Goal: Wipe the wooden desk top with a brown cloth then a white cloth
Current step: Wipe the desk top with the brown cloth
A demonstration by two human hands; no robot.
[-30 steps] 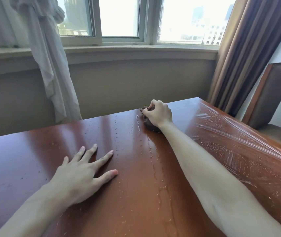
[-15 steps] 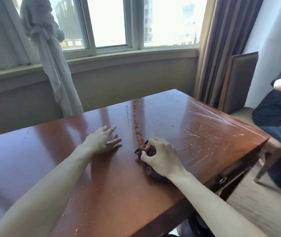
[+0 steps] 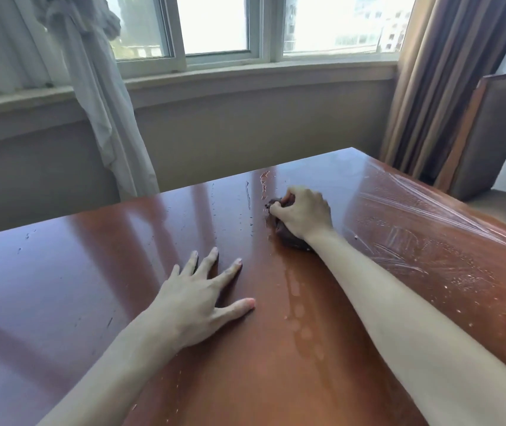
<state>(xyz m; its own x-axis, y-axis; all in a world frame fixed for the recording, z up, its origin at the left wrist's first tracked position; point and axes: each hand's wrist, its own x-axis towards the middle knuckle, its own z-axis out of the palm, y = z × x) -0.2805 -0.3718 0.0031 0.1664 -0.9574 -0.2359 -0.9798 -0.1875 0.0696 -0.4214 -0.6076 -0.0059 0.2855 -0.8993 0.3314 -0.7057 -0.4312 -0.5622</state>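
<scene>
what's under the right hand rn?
A bunched brown cloth, gripped by the right hand and pressed on the wet wooden desk top. Only its edges show; most of the cloth and the desk beneath are covered.

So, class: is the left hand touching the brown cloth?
Apart. The head view shows the left hand flat on the desk, bare wood between it and the cloth.

**Colours across my view**

I see a glossy reddish-brown desk top [image 3: 61,272], a dark brown cloth [image 3: 288,238] right of centre, a white sheer curtain [image 3: 98,103] upper left, and a brown vertically striped drape [image 3: 448,72] upper right.
</scene>
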